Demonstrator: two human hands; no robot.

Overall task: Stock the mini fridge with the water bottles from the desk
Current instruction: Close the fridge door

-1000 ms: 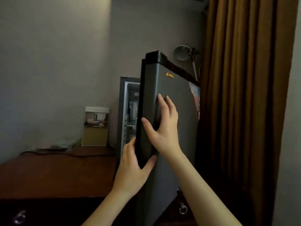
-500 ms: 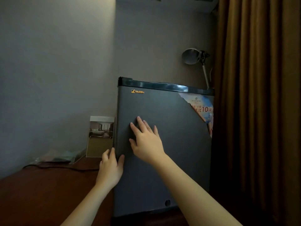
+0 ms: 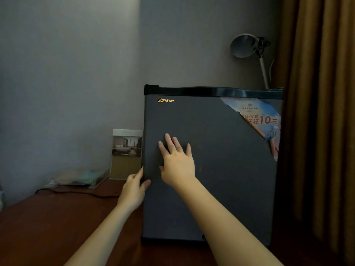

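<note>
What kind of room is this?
Most likely a hotel room. The mini fridge carries a torn price sticker reading 10元, a stand-up photo card showing a bedroom sits beside it on the wooden desk, and a heavy curtain hangs at the right.

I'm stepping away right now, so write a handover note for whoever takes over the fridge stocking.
Right hand: open, flat on the dark grey mini fridge's door.
Left hand: open, against the door's left edge, thumb on its front.
Door looks shut. No water bottles in view on the brown wooden desk; fridge contents hidden.
Left: confirm every bottle is inside.
</note>
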